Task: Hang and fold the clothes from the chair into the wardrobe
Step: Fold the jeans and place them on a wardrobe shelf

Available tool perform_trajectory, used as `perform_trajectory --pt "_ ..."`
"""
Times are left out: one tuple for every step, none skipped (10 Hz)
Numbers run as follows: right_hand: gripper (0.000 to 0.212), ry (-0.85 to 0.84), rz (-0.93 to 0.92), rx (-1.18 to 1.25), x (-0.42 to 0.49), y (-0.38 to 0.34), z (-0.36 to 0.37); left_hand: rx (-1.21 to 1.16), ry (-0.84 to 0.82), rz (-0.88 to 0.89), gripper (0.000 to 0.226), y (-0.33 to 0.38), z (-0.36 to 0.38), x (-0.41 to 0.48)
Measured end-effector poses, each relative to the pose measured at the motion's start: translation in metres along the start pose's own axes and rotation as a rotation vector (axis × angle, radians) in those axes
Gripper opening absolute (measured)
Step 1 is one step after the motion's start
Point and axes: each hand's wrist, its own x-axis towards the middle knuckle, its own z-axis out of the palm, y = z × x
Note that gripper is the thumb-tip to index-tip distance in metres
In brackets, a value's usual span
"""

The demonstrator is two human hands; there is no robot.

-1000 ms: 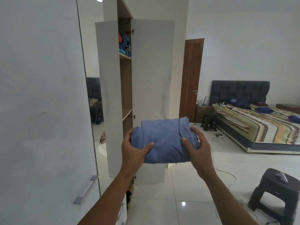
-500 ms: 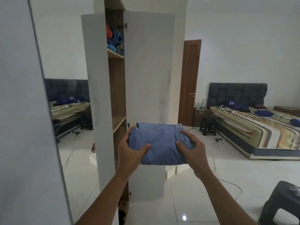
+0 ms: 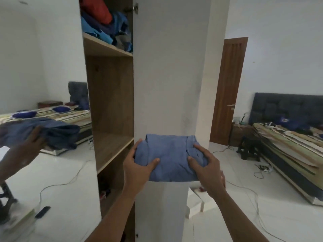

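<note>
Both ends of a folded blue cloth garment [image 3: 169, 154] are clasped, left grip [image 3: 138, 170] and right grip [image 3: 209, 172] curled round it, in front of the open white wardrobe door [image 3: 167, 67]. Just left is the wooden middle shelf [image 3: 111, 147]; blue and red clothes [image 3: 104, 20] heap the shelf above [image 3: 104, 47].

One folded blue cloth garment [image 3: 171, 154], near centre. Two bare hands: left hand [image 3: 138, 169], right hand [image 3: 208, 170]. One tall white wardrobe [image 3: 167, 75] with two pale wooden shelves plainly showing, upper shelf [image 3: 104, 46] and middle shelf [image 3: 111, 145]. Far right: one brown wooden door [image 3: 227, 88], one striped-cover bed [image 3: 288, 142], one small black stool [image 3: 249, 148].
</note>
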Motion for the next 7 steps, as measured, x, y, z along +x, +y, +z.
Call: perform_trajectory --pt "0.047 -0.034 -0.048 0.026 0.048 0.014 0.025 0.006 0.103 -0.02 0.075 -0.01 0.005 0.042" --pt "0.049 -0.082 -0.071 0.118 0.104 0.026 0.059 0.032 0.151 0.015 0.077 -0.026 0.002 0.089" --pt "0.023 -0.093 -0.04 0.165 0.161 0.036 0.104 0.056 0.189 0.064 0.078 -0.043 -0.003 0.138" --pt "0.027 -0.104 -0.092 0.193 0.205 0.046 0.14 0.077 0.276 0.103 0.082 -0.068 -0.008 0.187" --pt "0.031 -0.166 -0.139 0.211 0.255 0.059 0.18 0.052 0.392 0.109 0.086 -0.091 -0.013 0.233" --pt "0.048 -0.26 -0.185 0.256 0.292 0.076 0.214 0.035 0.485 0.111 0.087 -0.109 -0.018 0.269" --pt "0.05 -0.336 -0.207 0.3 0.329 0.09 0.257 0.063 0.586 0.101 0.087 -0.132 -0.032 0.3"
